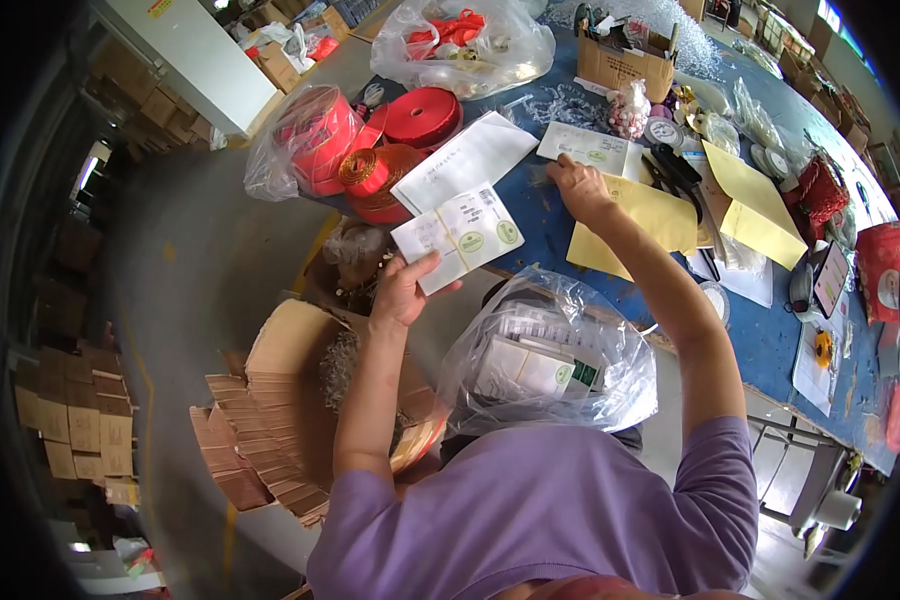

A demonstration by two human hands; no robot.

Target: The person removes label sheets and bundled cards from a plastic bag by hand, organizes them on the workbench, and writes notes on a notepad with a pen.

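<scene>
Left hand (pixel 407 288) clasps the banded white stack (pixel 458 235) while my right hand (pixel 578 188) curls beside a white packet (pixel 582 143) on the blue table (pixel 540 232), whether gripping it I cannot tell.

The one view looks from the wearer's head, forward and steeply down, over the purple shirt (pixel 560 500) at bottom centre. Both hands, left (pixel 405 290) and right (pixel 582 190), sit near it. Its wide, bowed field takes in blue table (pixel 548 240) at right, floor (pixel 200 300) at left, and darkens toward the corners.
</scene>
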